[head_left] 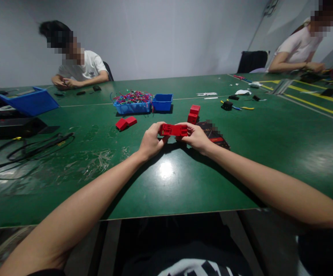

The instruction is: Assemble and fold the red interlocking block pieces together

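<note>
A red plastic part (174,130) is held level just above the table, one piece between two hands. The left hand (151,141) has thumb and fingers clamped on its left end; the right hand (197,138) pinches the other end the same way. Beneath and beside the right wrist lies one dark flat device (215,135) with digits on its face, the closest thing to bump. Just behind that hand stands a red block (194,114); off past the left hand lies another red block (126,123) — so three red pieces altogether. Toward the person, a wide run of green tabletop (166,195) reaches to the near edge, good open room for both forearms. Farther out I count three blue bins: one heaped with coloured wires (133,97), a smaller one (162,102) just beside it, and one tilted (30,101) at far left, above dark cables (40,149). Two other people sit across — one on the left (80,69), one on the right (295,53).
</note>
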Tool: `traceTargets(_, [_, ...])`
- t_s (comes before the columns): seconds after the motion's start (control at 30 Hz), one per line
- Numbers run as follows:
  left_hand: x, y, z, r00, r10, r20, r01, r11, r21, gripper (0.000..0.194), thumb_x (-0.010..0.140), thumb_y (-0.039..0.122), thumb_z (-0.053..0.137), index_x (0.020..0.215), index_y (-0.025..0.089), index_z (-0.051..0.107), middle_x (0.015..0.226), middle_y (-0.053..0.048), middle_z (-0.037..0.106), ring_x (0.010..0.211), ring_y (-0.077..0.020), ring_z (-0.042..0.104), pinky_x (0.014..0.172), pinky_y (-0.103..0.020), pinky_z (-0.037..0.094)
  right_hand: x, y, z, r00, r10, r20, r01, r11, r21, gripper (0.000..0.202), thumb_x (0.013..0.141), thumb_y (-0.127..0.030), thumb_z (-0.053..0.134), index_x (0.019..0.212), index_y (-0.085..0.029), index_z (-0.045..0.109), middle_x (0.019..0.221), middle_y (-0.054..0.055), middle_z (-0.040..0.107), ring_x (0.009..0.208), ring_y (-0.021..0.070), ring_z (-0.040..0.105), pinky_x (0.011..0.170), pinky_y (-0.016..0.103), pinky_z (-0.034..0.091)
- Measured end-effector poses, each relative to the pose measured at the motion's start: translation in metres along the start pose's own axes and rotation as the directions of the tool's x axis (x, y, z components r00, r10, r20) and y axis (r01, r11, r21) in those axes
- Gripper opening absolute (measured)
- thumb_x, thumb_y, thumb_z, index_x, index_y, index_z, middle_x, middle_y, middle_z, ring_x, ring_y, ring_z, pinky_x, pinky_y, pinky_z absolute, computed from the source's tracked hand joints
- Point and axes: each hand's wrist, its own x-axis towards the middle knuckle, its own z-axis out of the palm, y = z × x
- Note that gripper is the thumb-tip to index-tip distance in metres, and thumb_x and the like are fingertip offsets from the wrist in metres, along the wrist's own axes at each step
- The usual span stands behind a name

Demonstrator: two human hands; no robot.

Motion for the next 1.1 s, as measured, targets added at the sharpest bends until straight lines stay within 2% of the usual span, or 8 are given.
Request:
traceTargets(0.27, [0.0,0.002,0.0,0.987,-0.154,0.044,0.152,0.986,0.064,0.037,0.08,0.02,0.06,0.115,0.019,0.05,0.11,-0.009,0.064,0.098,-0.0226,0.063,0.089,-0.037,0.049,-0.001,0.001,0.001,1.0,-0.025,-0.001,0.025,0.999,-0.032,0.052,0.054,-0.018,0.085,0.102,-0.017,0.064,0.092,0.003,0.072,0.083,0.017,0.07,0.079,0.032,0.057])
traceTargets(0.37, [0.001,0.003,-0.001,0.979,-0.195,0.055,0.19,0.978,0.087,0.034,0.079,0.022,0.061,0.111,0.018,0.051,0.106,-0.008,0.065,0.093,-0.0223,0.063,0.085,-0.036,0.049,-0.003,0.0,0.003,0.997,-0.071,-0.007,0.07,0.994,-0.089,0.052,0.054,-0.024,0.086,0.101,-0.017,0.064,0.089,0.002,0.07,0.076,0.016,0.067,0.074,0.031,0.056])
traceTargets(0.47, [0.001,0.003,-0.002,0.97,-0.23,0.074,0.22,0.968,0.124,0.034,0.077,0.023,0.063,0.109,0.019,0.052,0.104,-0.007,0.066,0.091,-0.0219,0.063,0.082,-0.034,0.049,-0.005,-0.002,0.007,0.99,-0.138,0.011,0.138,0.984,-0.112,0.05,0.057,-0.028,0.085,0.101,-0.017,0.063,0.089,0.003,0.07,0.077,0.0162,0.067,0.076,0.031,0.055])
traceTargets(0.67, [0.0,0.004,-0.004,0.964,-0.223,0.142,0.178,0.945,0.273,0.03,0.076,0.024,0.064,0.104,0.019,0.057,0.099,-0.006,0.068,0.09,-0.0238,0.063,0.078,-0.033,0.046,-0.013,-0.006,0.011,0.953,-0.298,0.057,0.302,0.91,-0.285,0.041,0.063,-0.029,0.079,0.099,-0.018,0.063,0.094,0.004,0.067,0.083,0.018,0.065,0.076,0.031,0.053])
traceTargets(0.83, [-0.001,0.009,-0.006,0.958,-0.198,0.207,0.106,0.917,0.386,0.027,0.079,0.027,0.062,0.105,0.019,0.061,0.103,-0.008,0.07,0.096,-0.0272,0.062,0.08,-0.036,0.044,-0.019,-0.013,0.01,0.91,-0.363,0.202,0.416,0.789,-0.452,0.04,0.068,-0.033,0.079,0.102,-0.018,0.064,0.094,0.005,0.066,0.08,0.018,0.062,0.07,0.03,0.05])
traceTargets(0.97, [-0.002,0.008,-0.004,0.964,-0.179,0.197,0.089,0.915,0.394,0.029,0.083,0.035,0.06,0.107,0.019,0.06,0.102,-0.01,0.07,0.094,-0.0292,0.062,0.077,-0.037,0.043,-0.023,-0.018,0.013,0.879,-0.388,0.277,0.476,0.737,-0.479,0.046,0.071,-0.043,0.079,0.108,-0.019,0.064,0.097,0.007,0.068,0.079,0.0176,0.061,0.069,0.029,0.048])
traceTargets(1.1, [-0.002,0.004,-0.002,0.975,-0.167,0.149,0.099,0.92,0.38,0.027,0.082,0.035,0.061,0.104,0.02,0.056,0.096,-0.01,0.069,0.089,-0.0288,0.063,0.072,-0.035,0.043,-0.025,-0.02,0.014,0.861,-0.395,0.321,0.508,0.705,-0.495,0.043,0.074,-0.041,0.077,0.108,-0.019,0.062,0.099,0.008,0.067,0.081,0.0185,0.06,0.072,0.031,0.048])
